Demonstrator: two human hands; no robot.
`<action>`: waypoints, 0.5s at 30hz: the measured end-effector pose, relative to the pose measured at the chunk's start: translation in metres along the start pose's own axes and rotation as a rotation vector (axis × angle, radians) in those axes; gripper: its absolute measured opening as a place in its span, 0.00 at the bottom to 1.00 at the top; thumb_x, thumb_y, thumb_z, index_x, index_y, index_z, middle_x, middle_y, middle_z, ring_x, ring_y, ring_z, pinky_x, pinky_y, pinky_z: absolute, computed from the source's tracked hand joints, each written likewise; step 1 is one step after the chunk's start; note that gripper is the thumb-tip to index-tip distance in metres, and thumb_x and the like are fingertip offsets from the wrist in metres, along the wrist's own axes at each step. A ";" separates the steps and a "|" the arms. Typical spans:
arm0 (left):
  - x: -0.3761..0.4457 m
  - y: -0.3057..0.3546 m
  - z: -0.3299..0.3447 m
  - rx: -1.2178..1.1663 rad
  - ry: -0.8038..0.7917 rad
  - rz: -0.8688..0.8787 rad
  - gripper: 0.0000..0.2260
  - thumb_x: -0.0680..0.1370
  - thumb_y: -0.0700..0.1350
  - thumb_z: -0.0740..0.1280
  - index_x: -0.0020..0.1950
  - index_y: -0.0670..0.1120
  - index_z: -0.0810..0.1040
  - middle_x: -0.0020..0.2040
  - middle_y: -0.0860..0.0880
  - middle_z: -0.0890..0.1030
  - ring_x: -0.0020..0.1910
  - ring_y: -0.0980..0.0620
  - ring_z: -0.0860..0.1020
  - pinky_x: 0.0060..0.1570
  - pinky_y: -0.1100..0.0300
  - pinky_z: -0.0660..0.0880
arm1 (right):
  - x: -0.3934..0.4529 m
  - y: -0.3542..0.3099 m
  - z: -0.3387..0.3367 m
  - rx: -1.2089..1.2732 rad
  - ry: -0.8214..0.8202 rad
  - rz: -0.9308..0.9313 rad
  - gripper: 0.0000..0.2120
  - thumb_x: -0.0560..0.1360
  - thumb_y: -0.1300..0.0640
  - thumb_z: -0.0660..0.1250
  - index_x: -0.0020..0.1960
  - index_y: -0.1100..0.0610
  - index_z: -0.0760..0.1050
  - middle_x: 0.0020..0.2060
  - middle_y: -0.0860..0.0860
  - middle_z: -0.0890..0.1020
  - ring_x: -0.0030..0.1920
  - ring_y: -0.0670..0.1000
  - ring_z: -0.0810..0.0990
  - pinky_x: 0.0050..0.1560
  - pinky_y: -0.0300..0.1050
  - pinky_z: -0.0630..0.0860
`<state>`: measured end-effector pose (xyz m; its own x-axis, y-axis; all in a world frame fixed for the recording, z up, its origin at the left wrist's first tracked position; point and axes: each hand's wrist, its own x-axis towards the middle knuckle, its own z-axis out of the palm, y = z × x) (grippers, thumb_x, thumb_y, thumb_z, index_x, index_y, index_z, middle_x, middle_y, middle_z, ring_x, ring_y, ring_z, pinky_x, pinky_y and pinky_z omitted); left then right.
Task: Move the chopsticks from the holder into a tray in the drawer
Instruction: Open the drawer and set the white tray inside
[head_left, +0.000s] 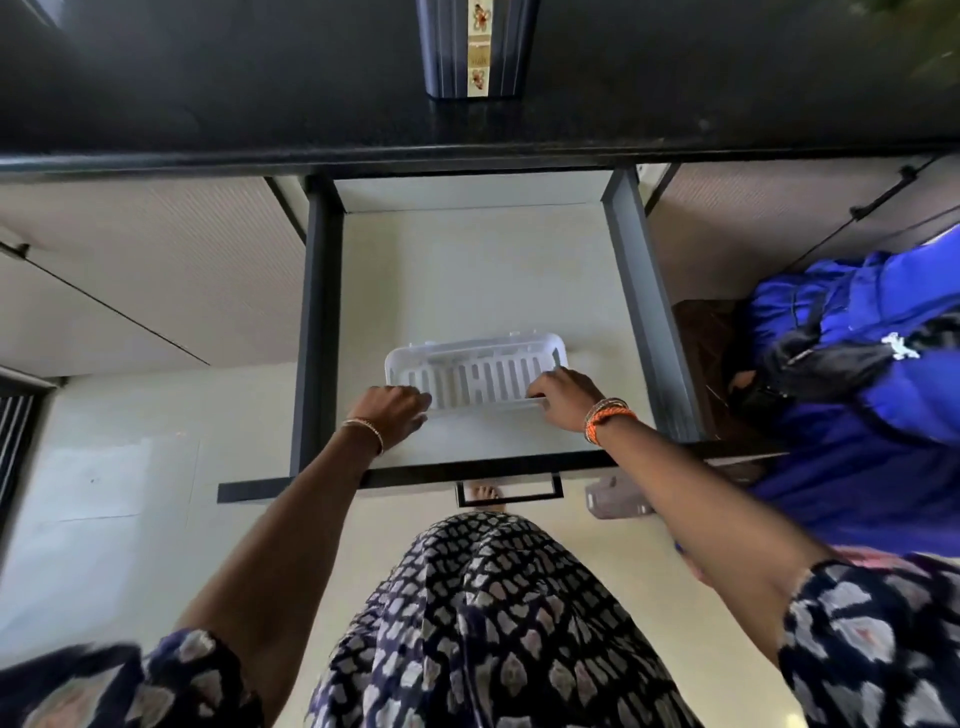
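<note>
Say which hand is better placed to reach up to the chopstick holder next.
Probably the right hand: its fingers only rest on the tray rim. The left hand curls round the tray's near left corner, steadying it. The holder stands centred on the counter, so reach looks about equal.

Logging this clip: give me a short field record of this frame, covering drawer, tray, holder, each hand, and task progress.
drawer: open, pulled out under the dark counter
tray: white slotted tray near the drawer's front, looks empty
holder: dark blue holder upright on the counter, its top cut off by the frame; no chopsticks visible
left hand: at the tray's left end, touching it
right hand: on the tray's right front corner
task progress: no chopsticks in the tray yet
other: blue bag right of the drawer
</note>
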<state>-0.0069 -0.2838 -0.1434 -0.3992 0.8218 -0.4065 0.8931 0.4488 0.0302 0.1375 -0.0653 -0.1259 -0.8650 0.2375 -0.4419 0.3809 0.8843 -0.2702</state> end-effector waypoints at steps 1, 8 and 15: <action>-0.001 0.001 0.000 0.010 -0.017 0.007 0.11 0.79 0.48 0.59 0.57 0.45 0.73 0.57 0.44 0.79 0.53 0.42 0.79 0.49 0.51 0.75 | -0.002 -0.001 0.003 -0.014 -0.001 0.005 0.16 0.72 0.70 0.60 0.52 0.59 0.82 0.51 0.58 0.83 0.52 0.61 0.81 0.50 0.46 0.77; -0.005 0.000 -0.010 0.002 -0.072 0.051 0.12 0.77 0.50 0.62 0.57 0.46 0.74 0.56 0.45 0.80 0.54 0.43 0.79 0.49 0.52 0.75 | -0.007 -0.009 -0.004 -0.027 -0.113 0.031 0.19 0.73 0.69 0.61 0.62 0.60 0.77 0.60 0.59 0.79 0.60 0.60 0.77 0.57 0.48 0.77; 0.008 -0.024 -0.106 -0.245 0.356 0.021 0.11 0.77 0.51 0.59 0.51 0.47 0.77 0.49 0.46 0.83 0.46 0.44 0.81 0.39 0.58 0.72 | 0.010 -0.018 -0.111 0.159 0.249 -0.092 0.13 0.73 0.62 0.66 0.57 0.58 0.81 0.56 0.53 0.83 0.58 0.53 0.80 0.61 0.47 0.76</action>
<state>-0.0539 -0.2504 -0.0507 -0.4664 0.8822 -0.0649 0.8434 0.4656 0.2680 0.0861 -0.0348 -0.0304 -0.9442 0.2680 -0.1915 0.3266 0.8372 -0.4386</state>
